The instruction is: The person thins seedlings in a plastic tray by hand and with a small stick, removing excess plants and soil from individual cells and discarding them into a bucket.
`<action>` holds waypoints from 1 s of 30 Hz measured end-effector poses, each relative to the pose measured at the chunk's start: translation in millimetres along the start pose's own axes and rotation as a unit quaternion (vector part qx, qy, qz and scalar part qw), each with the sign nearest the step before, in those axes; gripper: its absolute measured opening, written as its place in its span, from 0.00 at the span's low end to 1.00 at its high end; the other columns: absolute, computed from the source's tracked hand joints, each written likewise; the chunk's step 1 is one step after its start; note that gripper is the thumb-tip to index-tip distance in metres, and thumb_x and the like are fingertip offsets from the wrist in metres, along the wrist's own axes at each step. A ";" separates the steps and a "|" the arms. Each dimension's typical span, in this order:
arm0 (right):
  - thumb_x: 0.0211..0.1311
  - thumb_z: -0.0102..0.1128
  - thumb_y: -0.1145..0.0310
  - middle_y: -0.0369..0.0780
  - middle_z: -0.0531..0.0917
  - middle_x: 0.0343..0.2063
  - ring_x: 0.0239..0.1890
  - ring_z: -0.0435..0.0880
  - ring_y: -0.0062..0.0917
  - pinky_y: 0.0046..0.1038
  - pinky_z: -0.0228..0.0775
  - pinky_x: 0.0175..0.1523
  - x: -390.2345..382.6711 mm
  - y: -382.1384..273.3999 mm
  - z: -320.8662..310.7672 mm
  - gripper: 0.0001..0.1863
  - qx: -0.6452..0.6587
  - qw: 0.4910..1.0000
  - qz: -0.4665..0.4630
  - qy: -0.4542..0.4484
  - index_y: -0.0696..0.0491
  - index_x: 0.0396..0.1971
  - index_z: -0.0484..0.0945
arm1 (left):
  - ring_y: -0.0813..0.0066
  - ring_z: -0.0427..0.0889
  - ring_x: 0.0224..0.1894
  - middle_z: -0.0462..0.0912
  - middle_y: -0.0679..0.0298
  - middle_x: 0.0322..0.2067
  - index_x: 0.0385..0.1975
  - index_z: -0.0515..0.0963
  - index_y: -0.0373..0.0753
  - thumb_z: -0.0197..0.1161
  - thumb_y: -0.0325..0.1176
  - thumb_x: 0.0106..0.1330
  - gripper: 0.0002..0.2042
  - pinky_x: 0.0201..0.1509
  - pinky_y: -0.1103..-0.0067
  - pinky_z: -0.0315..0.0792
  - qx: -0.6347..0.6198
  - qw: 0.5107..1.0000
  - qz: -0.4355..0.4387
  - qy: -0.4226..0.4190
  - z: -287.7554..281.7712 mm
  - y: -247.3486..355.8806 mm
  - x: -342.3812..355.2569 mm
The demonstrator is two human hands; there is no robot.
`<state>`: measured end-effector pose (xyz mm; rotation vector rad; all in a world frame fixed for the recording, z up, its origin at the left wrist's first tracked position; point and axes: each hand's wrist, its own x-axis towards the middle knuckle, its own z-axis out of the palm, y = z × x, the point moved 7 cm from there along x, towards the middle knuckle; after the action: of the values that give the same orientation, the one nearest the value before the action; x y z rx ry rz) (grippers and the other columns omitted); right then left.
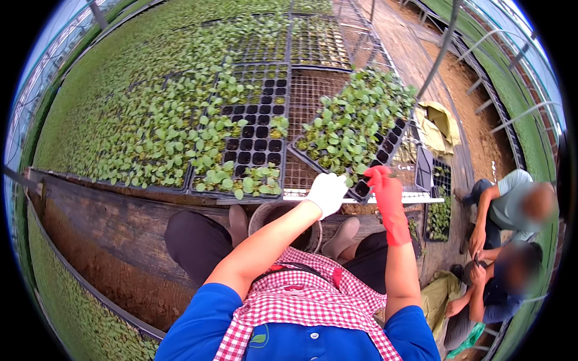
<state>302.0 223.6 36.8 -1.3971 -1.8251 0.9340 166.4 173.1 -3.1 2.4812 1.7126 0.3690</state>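
A black cell tray [310,157] full of green seedlings [355,123] lies at a slant in front of me, with a row of bare cells along its right edge. At its near corner my left hand [327,195], in a white glove, has its fingers closed on a small seedling. Close by on the right, my right hand [386,195] wears a red rubber glove. Its fingers are pinched together over the tray's near end; a thin dark bit shows at the tips, too small to name.
Left of it stands another tray [259,129] with many bare cells, then a wide bed of seedlings [132,126]. A bucket [313,237] sits between my boots. Yellowish cloth [438,126] lies at right. Two people [518,201] sit at lower right beside a small seedling tray [438,219].
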 end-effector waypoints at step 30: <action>0.66 0.50 0.62 0.40 0.84 0.30 0.34 0.83 0.36 0.34 0.74 0.40 -25.8 -206.1 247.7 0.11 -0.175 0.917 -0.178 -0.312 0.49 0.34 0.81 | 0.71 0.82 0.27 0.82 0.57 0.30 0.35 0.74 0.33 0.58 0.37 0.68 0.11 0.28 0.81 0.77 -0.740 0.394 -0.451 0.308 30.7 -147.3 -247.1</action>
<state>-3.2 124.5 75.6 -0.9433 -2.7291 0.9520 -42.4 -2.3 -99.8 -0.0196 1.2441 1.6689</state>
